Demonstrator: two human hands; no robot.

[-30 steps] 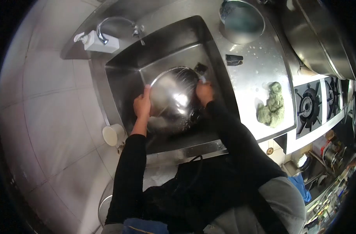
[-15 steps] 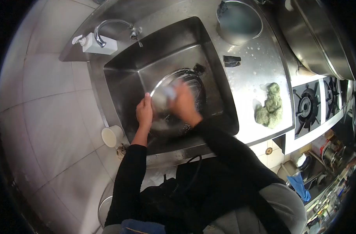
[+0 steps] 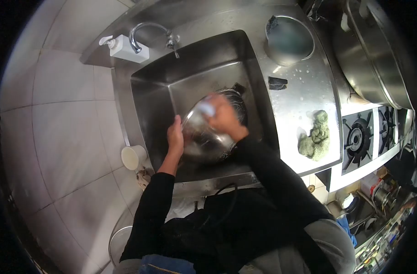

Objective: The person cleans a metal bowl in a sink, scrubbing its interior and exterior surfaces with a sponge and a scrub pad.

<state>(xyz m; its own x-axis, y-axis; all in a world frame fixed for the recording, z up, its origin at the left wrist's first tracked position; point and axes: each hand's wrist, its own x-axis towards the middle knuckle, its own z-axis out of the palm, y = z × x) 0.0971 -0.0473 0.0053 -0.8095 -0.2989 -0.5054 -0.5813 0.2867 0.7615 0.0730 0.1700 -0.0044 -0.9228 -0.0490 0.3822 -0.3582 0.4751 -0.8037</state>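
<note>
A shiny round metal bowl (image 3: 204, 142) is tilted inside the steel sink (image 3: 150, 105), with soap suds on its dark far side. My left hand (image 3: 175, 137) grips the bowl's left rim, thumb up along the edge. Blurred by motion, my right hand (image 3: 226, 119) is closed on a whitish scrubbing pad (image 3: 205, 108) and presses it over the bowl's upper part. The pad's exact kind cannot be made out. A small dark piece (image 3: 238, 87) lies in the sink just beyond the bowl.
A curved faucet (image 3: 147, 26) and white soap dispenser (image 3: 128, 49) stand at the back left. To the right are a bucket (image 3: 290, 57), a black block (image 3: 277, 83) and a green scouring mesh (image 3: 316, 137). A stove burner (image 3: 357, 137) lies farther right, and a cup (image 3: 133, 158) left.
The bowl has turned and tilted so more of its shiny surface shows. My right hand has shifted slightly with the pad; my left hand keeps its grip. The whole view has shifted a little.
</note>
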